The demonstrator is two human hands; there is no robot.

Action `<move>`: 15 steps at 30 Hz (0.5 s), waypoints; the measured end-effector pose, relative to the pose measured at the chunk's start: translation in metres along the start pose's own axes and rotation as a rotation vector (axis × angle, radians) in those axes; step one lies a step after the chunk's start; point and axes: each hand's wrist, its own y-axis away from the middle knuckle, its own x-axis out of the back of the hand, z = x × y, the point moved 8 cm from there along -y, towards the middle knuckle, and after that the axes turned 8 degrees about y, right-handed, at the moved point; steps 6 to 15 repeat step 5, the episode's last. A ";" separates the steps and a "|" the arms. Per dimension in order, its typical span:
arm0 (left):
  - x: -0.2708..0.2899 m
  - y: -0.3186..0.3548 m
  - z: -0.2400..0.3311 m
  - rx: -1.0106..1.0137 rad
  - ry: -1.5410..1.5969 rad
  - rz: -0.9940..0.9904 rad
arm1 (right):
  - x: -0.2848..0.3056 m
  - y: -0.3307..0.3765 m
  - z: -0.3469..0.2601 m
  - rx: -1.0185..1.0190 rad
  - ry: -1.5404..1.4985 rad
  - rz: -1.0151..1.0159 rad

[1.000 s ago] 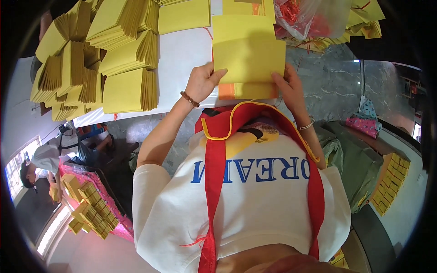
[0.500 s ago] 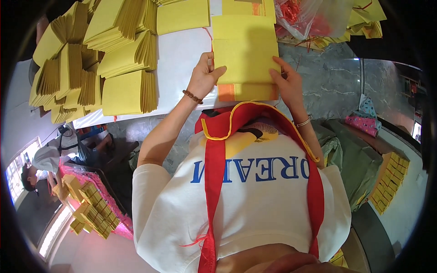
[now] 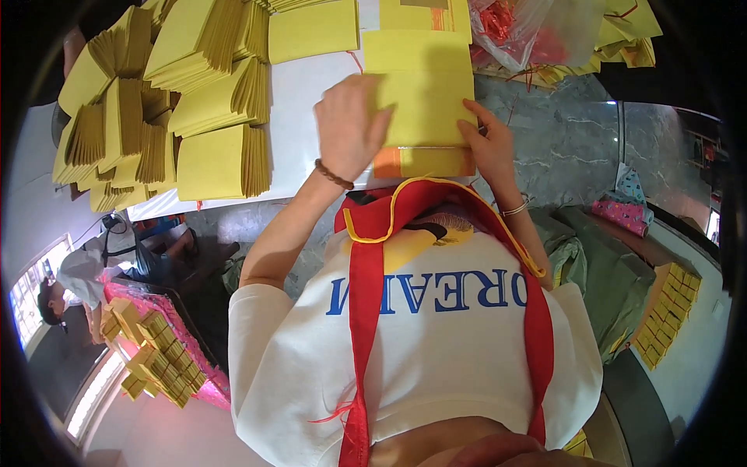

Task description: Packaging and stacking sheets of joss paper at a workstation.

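Observation:
A stack of yellow paper sheets (image 3: 424, 101) lies in front of me on the white-topped table, and an orange-and-gold printed strip (image 3: 424, 162) shows under its near edge. My right hand (image 3: 490, 140) pinches the right edge of the yellow paper, thumb on top. At the left edge, my left hand (image 3: 348, 128) is palm down, slightly blurred. Its thumb reaches over the paper, apart from the bent fingers, with nothing seen in its grasp. A thin red string (image 3: 355, 62) shows beyond that hand.
Several bundles of folded yellow paper (image 3: 214, 162) are piled on the table's left side. Clear plastic bags with red material (image 3: 498, 23) lie at the far right. A person (image 3: 82, 272) bends over yellow bundles (image 3: 159, 354) at the left. Green covered goods (image 3: 607, 272) stand at my right.
My left hand has come off its pinch on the paper's left edge and turned palm down, slightly farther forward. The right hand stays at its edge. The person at the left has moved their arms.

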 end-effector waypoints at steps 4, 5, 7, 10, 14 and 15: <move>-0.044 0.006 0.052 -0.428 -0.229 -0.226 | -0.001 0.000 -0.002 -0.048 0.036 -0.044; -0.044 0.005 0.052 -0.427 -0.230 -0.226 | -0.001 0.000 -0.001 -0.063 0.014 -0.052; -0.044 0.005 0.052 -0.427 -0.230 -0.226 | -0.001 0.000 -0.001 -0.063 0.014 -0.052; -0.044 0.005 0.052 -0.427 -0.230 -0.226 | -0.001 0.000 -0.001 -0.063 0.014 -0.052; -0.044 0.005 0.052 -0.427 -0.230 -0.226 | -0.001 0.000 -0.001 -0.063 0.014 -0.052; -0.044 0.005 0.052 -0.427 -0.230 -0.226 | -0.001 0.000 -0.001 -0.063 0.014 -0.052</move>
